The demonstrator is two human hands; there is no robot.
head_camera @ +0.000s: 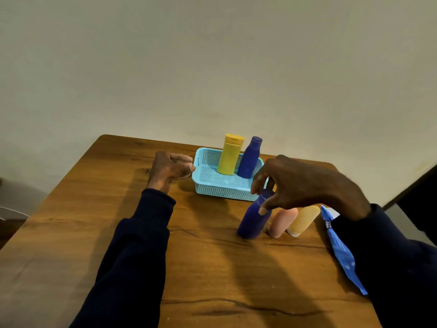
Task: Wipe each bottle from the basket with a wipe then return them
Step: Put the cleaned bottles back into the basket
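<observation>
The right hand (295,185) is found closed by thumb and fingertips on the neck of a dark blue bottle (254,216) standing on the desk (201,268) just before the light blue basket (208,183), beside a pink bottle (282,222) and an orange bottle (303,220). The left hand (169,170) is loosely curled, empty, touching the basket's left rim, where a yellow bottle (229,155) and another blue bottle (249,158) stand. It is judged that the grip should be kept low on the neck and the lift made straight up, so neighbours are not toppled; the wipes pack (340,249) lies under the right sleeve.

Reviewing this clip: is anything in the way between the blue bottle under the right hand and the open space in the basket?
Nothing visible blocks it. The right hand has its fingers at the cap of the blue bottle standing just in front of the basket. The basket's front half is free; the yellow bottle and second blue bottle stand at its back.
</observation>
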